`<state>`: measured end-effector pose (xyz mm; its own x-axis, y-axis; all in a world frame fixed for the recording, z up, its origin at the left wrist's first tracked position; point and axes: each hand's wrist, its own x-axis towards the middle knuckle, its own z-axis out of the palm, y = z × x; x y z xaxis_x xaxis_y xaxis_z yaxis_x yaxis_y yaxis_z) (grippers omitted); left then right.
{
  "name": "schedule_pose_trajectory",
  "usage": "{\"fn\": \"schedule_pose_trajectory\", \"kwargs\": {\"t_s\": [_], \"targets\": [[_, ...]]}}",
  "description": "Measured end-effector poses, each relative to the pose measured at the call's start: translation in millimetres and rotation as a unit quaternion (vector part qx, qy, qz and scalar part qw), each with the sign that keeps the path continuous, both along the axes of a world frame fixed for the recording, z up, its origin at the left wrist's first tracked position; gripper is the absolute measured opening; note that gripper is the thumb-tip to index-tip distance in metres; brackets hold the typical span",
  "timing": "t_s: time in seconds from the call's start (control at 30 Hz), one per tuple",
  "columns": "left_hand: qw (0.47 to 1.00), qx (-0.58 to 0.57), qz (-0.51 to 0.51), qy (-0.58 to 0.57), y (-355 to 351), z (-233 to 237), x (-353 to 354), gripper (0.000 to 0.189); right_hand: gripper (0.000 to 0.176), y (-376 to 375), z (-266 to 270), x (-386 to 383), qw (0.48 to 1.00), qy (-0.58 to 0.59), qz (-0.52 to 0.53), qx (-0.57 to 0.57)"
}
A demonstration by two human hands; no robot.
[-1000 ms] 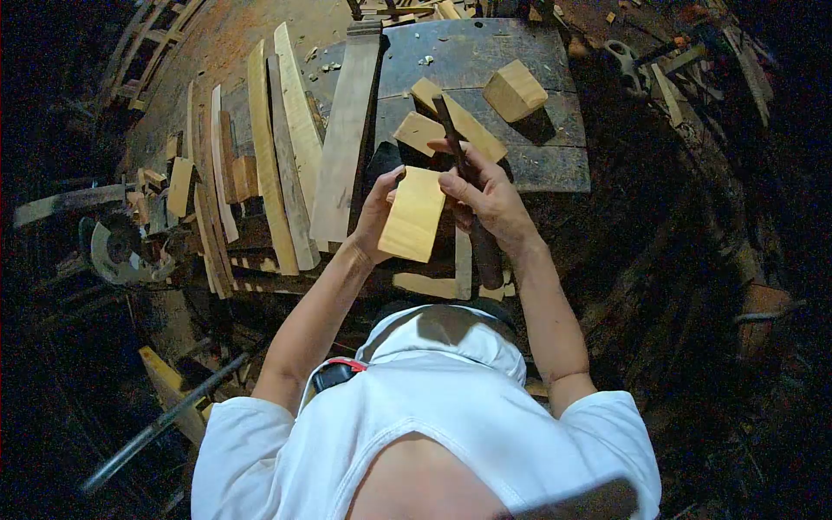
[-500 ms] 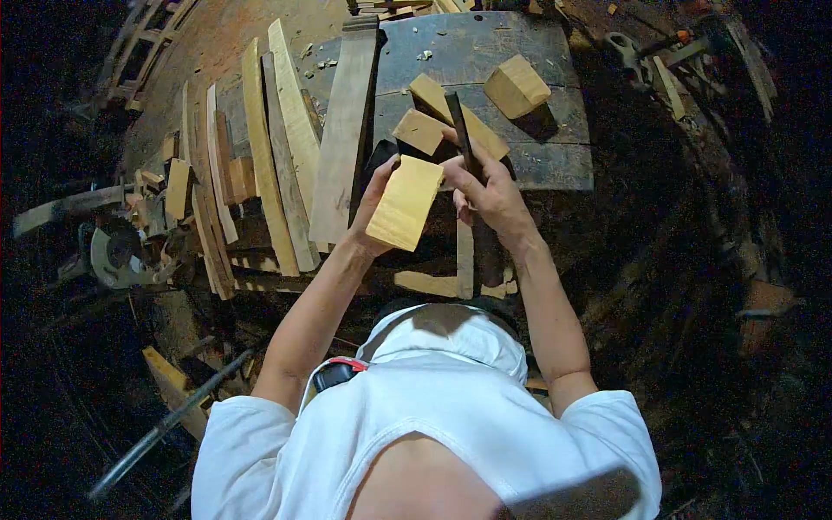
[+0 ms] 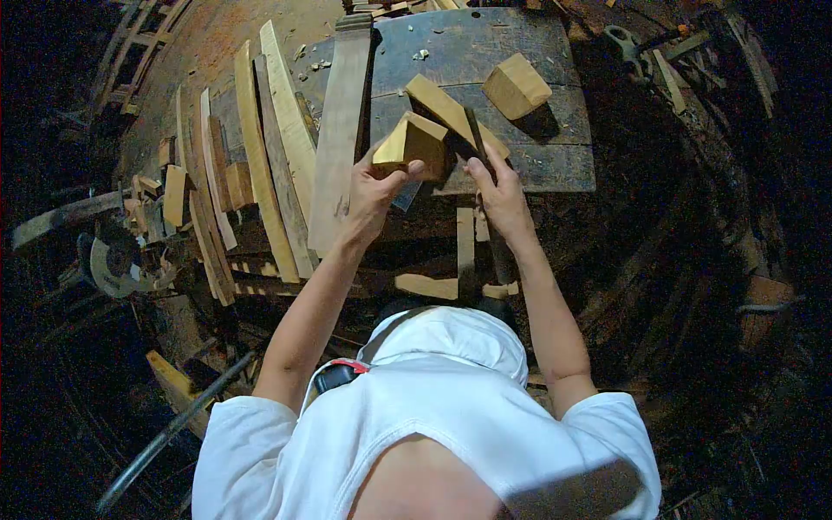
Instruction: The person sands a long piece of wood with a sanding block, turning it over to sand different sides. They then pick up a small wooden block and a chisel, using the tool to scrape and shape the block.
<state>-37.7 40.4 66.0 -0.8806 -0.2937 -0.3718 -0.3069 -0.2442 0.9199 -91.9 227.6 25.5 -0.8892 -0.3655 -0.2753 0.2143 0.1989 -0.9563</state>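
Observation:
A squared wooden block (image 3: 400, 146) is in my left hand (image 3: 374, 195), fingers and thumb closed around its lower end. Its left face catches bright light and it is tilted over the near edge of the bench. My right hand (image 3: 503, 195) is closed on a thin dark bar (image 3: 474, 130) that points up and away; its kind is not clear. Just behind the bar lies a longer wooden piece (image 3: 442, 102), slanting across the bench. Another wooden block (image 3: 517, 87) rests on the bench farther right.
The dark workbench (image 3: 555, 156) has wood chips on it. A wide grey board (image 3: 342, 130) and several narrow strips (image 3: 260, 165) lie to the left. A circular saw (image 3: 117, 264) is at far left, with a metal pipe (image 3: 178, 429) below it.
The block in my left hand has moved up and turned, showing different faces. My right hand has shifted slightly down and right with the dark bar, and its fingers have closed more around it.

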Motion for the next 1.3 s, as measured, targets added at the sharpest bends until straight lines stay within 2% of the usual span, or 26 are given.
{"fn": "schedule_pose_trajectory", "kwargs": {"t_s": [0.03,0.07,0.1,0.13,0.17,0.23,0.3,0.33,0.37,0.4,0.43,0.47,0.5,0.6,0.73,0.77,0.83,0.87,0.9,0.93,0.97,1.03,1.07,1.1,1.17,1.3], "targets": [[0.997,-0.01,0.033,0.064,1.3,-7.4,-2.8,0.051,0.054,1.8,-4.2,0.8,1.0,-0.018,0.007,0.02],[0.997,-0.02,0.008,0.079,-3.0,-11.6,-5.4,0.06,0.054,0.8,0.1,0.8,1.0,-0.02,0.004,0.021],[0.997,-0.018,0.004,0.077,-3.2,-19.2,-9.1,0.06,0.055,-0.8,4.9,0.6,0.995,-0.095,0.028,0.003],[0.987,-0.106,-0.005,0.125,-3.1,-27.7,-11.5,0.061,0.056,-3.1,9.2,1.6,0.984,-0.169,0.051,-0.017],[0.966,-0.193,-0.013,0.171,-1.7,-31.7,-12.9,0.062,0.056,-6.0,10.6,2.4,0.984,-0.17,0.048,-0.016],[0.953,-0.21,-0.026,0.214,-2.3,-37.3,-11.7,0.063,0.056,-15.4,12.9,1.8,0.973,-0.19,0.045,-0.124],[0.859,-0.45,-0.021,0.241,2.6,-40.6,-13.3,0.059,0.055,-24.6,20.0,-4.6,0.968,-0.205,0.044,-0.14],[0.821,-0.518,-0.041,0.237,-0.4,-47.2,-14.0,0.055,0.054,-29.0,20.8,-7.4,0.969,-0.201,0.046,-0.134],[0.821,-0.518,-0.041,0.235,-1.7,-54.5,-12.1,0.055,0.053,-33.1,20.1,-10.0,0.971,-0.197,0.049,-0.128],[0.831,-0.511,-0.043,0.215,-2.4,-62.1,-10.6,0.057,0.055,-37.7,11.7,-10.9,0.993,-0.067,0.055,-0.083],[0.841,-0.502,-0.045,0.196,-2.8,-69.9,-10.4,0.058,0.055,-41.8,-1.0,-10.0,0.993,-0.067,0.055,-0.082],[0.825,-0.526,-0.077,0.191,-7.1,-79.3,-11.9,0.074,0.054,-45.1,-15.8,-9.2,0.995,-0.033,0.056,-0.078],[0.826,-0.525,-0.076,0.19,-5.6,-77.3,-11.7,0.074,0.054,-48.6,-25.9,-8.2,0.996,0.003,0.057,-0.073],[0.809,-0.543,-0.151,0.166,-4.9,-71.0,-6.3,0.09,0.054,-48.5,-35.6,-9.2,0.997,0.005,0.053,-0.061],[0.844,-0.486,-0.125,0.19,-6.9,-75.9,-5.1,0.09,0.056,-47.0,-16.7,-10.9,0.997,0.047,0.065,0.016],[0.857,-0.476,-0.087,0.176,-5.5,-78.0,-7.9,0.09,0.056,-47.8,-18.9,-8.2,0.997,0.048,0.066,0.015],[0.868,-0.467,-0.044,0.16,-9.6,-80.4,-15.2,0.091,0.058,-50.5,-25.3,-3.2,0.989,0.131,0.059,0.035],[0.846,-0.509,-0.073,0.141,-14.0,-81.5,-20.0,0.089,0.058,-51.2,-21.8,-2.2,0.989,0.132,0.061,0.035],[0.821,-0.549,-0.101,0.121,-17.5,-82.0,-21.7,0.087,0.059,-51.1,-18.1,-1.4,0.979,0.194,0.055,0.044],[0.832,-0.534,-0.102,0.111,-18.3,-82.7,-22.3,0.081,0.061,-50.5,-14.0,-1.1,0.964,0.256,0.047,0.054],[0.832,-0.535,-0.1,0.112,-21.8,-90.1,-21.5,0.081,0.061,-48.7,-6.4,-0.4,0.964,0.258,0.047,0.052],[0.778,-0.598,-0.11,0.158,-27.3,-113.7,-17.9,0.078,0.063,-41.5,7.9,2.7,0.952,0.271,0.069,0.127],[0.749,-0.633,-0.136,0.138,-25.7,-106.9,-19.4,0.08,0.063,-38.8,9.2,4.0,0.951,0.272,0.07,0.127],[0.749,-0.633,-0.135,0.138,-22.4,-100.5,-20.5,0.08,0.064,-36.3,9.9,4.8,0.944,0.277,0.083,0.161],[0.734,-0.656,-0.128,0.124,-12.6,-91.1,-19.5,0.093,0.064,-32.5,11.6,7.9,0.934,0.28,0.099,0.198],[0.722,-0.679,-0.107,0.086,-12.2,-111.1,-23.5,0.109,0.056,-28.6,14.1,12.7,0.925,0.305,0.094,0.206]]}}
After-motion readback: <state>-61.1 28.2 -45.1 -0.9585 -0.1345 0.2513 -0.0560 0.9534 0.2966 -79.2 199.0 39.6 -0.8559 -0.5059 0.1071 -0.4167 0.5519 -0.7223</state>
